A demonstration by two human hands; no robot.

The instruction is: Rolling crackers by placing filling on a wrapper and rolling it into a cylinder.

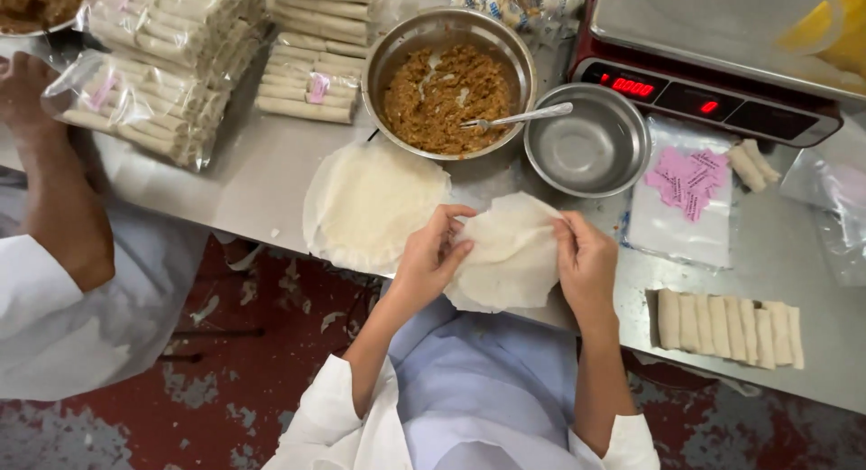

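A thin white wrapper sheet (510, 253) hangs at the table's front edge, pinched on both sides. My left hand (433, 253) grips its left edge with fingers curled, and my right hand (585, 258) grips its right edge. Just left of it lies a round stack of white wrappers (370, 204) on the steel table (262, 177). Behind the stack stands a large metal bowl of brown filling (442, 96) with a fork (514, 118) resting in it.
An empty small metal bowl (591, 145) sits beside a red digital scale (713, 82). Several finished rolls (729, 328) lie at the right. Pink labels (687, 181) rest on plastic bags. Bagged rolls (171, 64) are stacked at the left, next to another person's arm (54, 199).
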